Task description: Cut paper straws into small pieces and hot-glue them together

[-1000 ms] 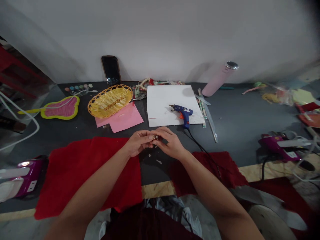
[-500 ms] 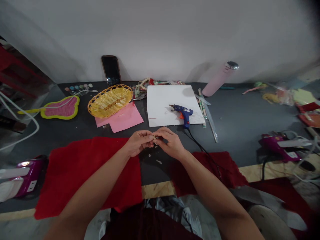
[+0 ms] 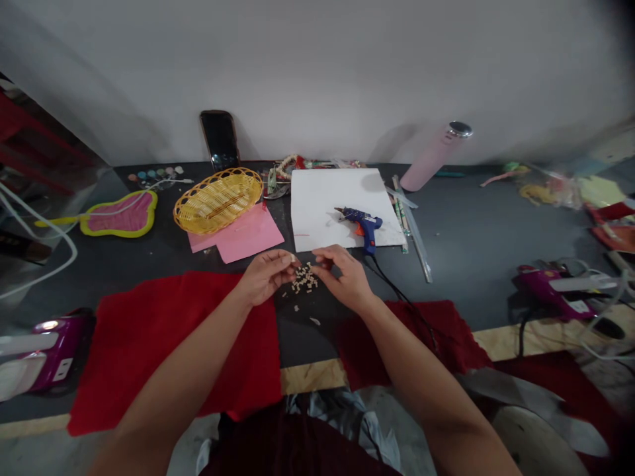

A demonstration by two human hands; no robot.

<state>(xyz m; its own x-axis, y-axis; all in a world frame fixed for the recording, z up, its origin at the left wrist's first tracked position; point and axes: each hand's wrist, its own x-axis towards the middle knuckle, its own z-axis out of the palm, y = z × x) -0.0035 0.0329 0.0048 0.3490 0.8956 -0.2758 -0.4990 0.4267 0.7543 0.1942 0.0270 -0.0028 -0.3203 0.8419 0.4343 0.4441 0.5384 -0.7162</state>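
A loose pile of small pale beige pieces (image 3: 304, 280) lies on the dark tabletop between my hands; they are too small to name exactly. My left hand (image 3: 268, 274) is at the pile's left, thumb and forefinger pinched together on what looks like one small pale piece (image 3: 294, 258). On the pile's right side, my right hand (image 3: 342, 276) hovers with thumb and fingers apart, and nothing shows between them. A blue glue gun (image 3: 364, 223) rests on a white board (image 3: 317, 198) just beyond my right hand.
A yellow woven basket (image 3: 218, 198) sits on pink sheets (image 3: 253, 235) at the back left, before a leaning phone (image 3: 219, 140). Red cloth (image 3: 183, 337) covers the front left. A pink bottle (image 3: 436, 157) stands behind thin clear sticks (image 3: 421, 244). The glue gun's cord (image 3: 391, 284) trails frontward.
My hands have come apart from where their fingertips met over one small item. The pile of pale pieces beneath them now shows.
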